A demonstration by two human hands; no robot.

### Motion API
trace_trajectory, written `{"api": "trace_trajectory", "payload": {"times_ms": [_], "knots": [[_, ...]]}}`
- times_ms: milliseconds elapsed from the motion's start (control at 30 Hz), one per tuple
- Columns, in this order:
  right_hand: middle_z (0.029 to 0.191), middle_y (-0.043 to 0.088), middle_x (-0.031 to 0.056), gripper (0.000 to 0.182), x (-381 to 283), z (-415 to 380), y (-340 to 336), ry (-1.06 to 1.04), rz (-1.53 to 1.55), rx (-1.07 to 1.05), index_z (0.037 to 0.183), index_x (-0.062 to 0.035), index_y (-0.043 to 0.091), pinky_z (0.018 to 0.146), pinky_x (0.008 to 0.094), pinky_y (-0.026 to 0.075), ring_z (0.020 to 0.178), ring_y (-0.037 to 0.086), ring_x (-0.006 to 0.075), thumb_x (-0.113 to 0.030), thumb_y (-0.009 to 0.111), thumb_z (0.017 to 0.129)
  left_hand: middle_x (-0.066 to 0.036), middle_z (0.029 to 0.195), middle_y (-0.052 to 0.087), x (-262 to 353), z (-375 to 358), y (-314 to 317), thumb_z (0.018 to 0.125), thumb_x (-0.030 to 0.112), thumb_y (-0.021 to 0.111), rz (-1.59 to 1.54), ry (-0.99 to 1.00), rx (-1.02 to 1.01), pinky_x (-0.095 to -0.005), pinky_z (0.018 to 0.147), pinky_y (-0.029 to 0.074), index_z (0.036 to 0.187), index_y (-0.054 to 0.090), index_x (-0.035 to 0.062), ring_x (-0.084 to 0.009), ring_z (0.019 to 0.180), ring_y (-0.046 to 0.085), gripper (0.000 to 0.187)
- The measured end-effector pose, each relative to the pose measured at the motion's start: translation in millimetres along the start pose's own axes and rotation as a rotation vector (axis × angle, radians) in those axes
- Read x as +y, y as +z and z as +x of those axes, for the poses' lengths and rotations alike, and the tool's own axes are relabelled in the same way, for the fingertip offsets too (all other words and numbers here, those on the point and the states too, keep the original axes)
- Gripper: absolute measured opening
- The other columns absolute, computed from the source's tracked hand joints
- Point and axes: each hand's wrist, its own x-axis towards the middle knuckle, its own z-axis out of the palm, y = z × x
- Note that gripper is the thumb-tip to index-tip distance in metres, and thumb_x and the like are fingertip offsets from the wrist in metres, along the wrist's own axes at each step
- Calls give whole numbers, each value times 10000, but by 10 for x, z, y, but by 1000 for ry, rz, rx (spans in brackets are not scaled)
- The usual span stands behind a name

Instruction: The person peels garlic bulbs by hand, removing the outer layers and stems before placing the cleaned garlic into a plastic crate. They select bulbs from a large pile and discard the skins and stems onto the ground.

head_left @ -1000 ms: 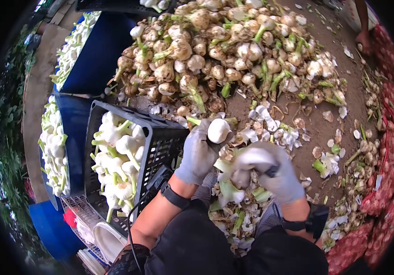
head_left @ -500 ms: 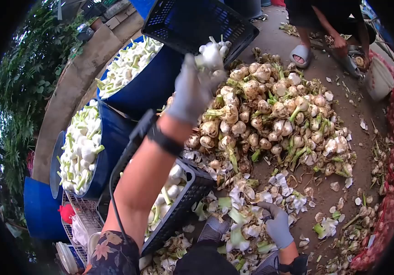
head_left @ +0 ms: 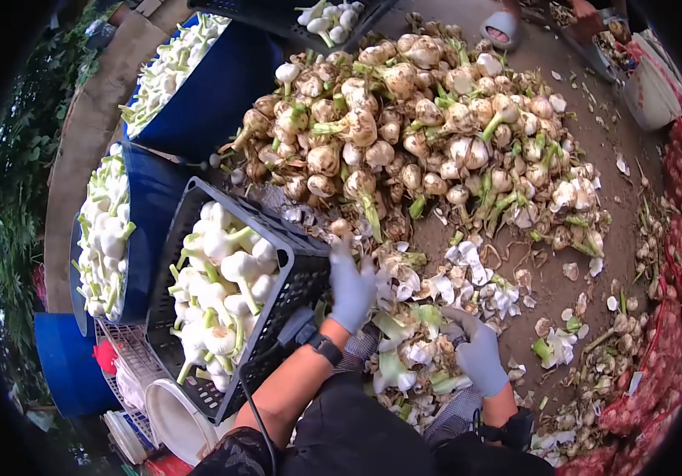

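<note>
Black crate (head_left: 293, 300) sat tilted, full of white garlic (head_left: 222, 274). Left hand (head_left: 351, 287) was just beside crate corner, fingers extended, grip released. Right hand (head_left: 477, 355) was over peel scraps (head_left: 395, 373), fingers curled; could not tell if grip held anything. Dirty garlic heap (head_left: 404, 143) lay on floor (head_left: 595, 159) ahead. Blue tubs (head_left: 222, 95) held more garlic.

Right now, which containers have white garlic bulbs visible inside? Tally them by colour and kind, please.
Blue tubs: 2
Black crates: 2
Total: 4
</note>
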Motion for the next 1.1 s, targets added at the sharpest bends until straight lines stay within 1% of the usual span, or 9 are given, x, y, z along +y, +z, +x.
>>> {"api": "trace_trajectory", "payload": {"times_ms": [100, 233, 333, 533, 600, 633, 800, 900, 1100], "knots": [[955, 695, 155, 315, -27, 20, 34, -18, -58, -28, 1179, -40, 636, 749, 326, 523, 836, 689, 245, 2, 534, 885, -305, 1341, 450, -85, 375, 247, 829, 75, 591, 208, -57, 77, -415, 910, 486, 1316, 411, -111, -427, 1082, 570, 551], [1034, 694, 163, 272, -207, 73, 0, -48, -299, -75, 1169, -18, 642, 846, 307, 508, 946, 678, 211, -66, 566, 912, -290, 1220, 478, -76, 566, 260, 802, 53, 578, 322, -286, -184, -455, 864, 500, 1334, 461, -3, -453, 978, 596, 548], [1036, 689, 176, 270, -164, 79, -25, 6, -214, -98, 1171, -34, 643, 837, 317, 517, 937, 685, 236, -86, 574, 915, -268, 1168, 498, 21, 308, 242, 802, 78, 594, 404, -231, -355, -451, 834, 512, 1279, 533, 65, -452, 937, 609, 481], [994, 699, 136, 294, -31, 96, -42, -28, -116, -5, 1188, -11, 629, 802, 284, 511, 888, 669, 170, -3, 532, 910, -235, 1073, 588, -15, 257, 237, 821, 86, 605, 394, -152, -271, -441, 807, 520, 1085, 645, 92, -407, 918, 624, 268], [992, 699, 160, 262, 27, 94, -42, 40, 80, 15, 1172, -45, 644, 810, 312, 504, 878, 669, 209, -125, 573, 933, -201, 958, 637, 98, 109, 303, 816, 71, 615, 314, 115, -385, -437, 805, 516, 1011, 646, 80, -394, 920, 625, 197], [929, 679, 103, 282, 68, 110, -45, -7, 181, 36, 1206, -3, 618, 768, 277, 497, 834, 634, 146, -40, 532, 940, -177, 915, 650, 136, 21, 308, 815, 41, 603, 42, 104, -418, -431, 803, 511, 1000, 634, 70, -383, 910, 624, 190], [890, 608, 31, 349, 72, 217, -79, 131, 469, 100, 1242, 57, 568, 704, 222, 466, 799, 592, 103, 100, 426, 926, -201, 1034, 628, 80, 86, 287, 782, 55, 629, -90, 70, -474, -425, 780, 519, 1214, 583, 106, -386, 896, 624, 437], [899, 657, 75, 286, 242, 162, 4, 94, 465, -3, 1236, 0, 598, 693, 222, 513, 765, 608, 96, -72, 449, 1003, -222, 968, 617, 29, 127, 197, 759, 153, 654, 344, 38, -379, -454, 772, 529, 1175, 618, 102, -402, 847, 627, 422], [871, 646, 65, 295, 75, 145, 35, 180, 452, 83, 1250, 5, 584, 608, 222, 490, 705, 596, 96, -65, 493, 978, -156, 1035, 683, 484, -193, 118, 762, 155, 763, -122, 277, -618, -370, 821, 520, 1158, 647, 132, -328, 927, 655, 413]]}}
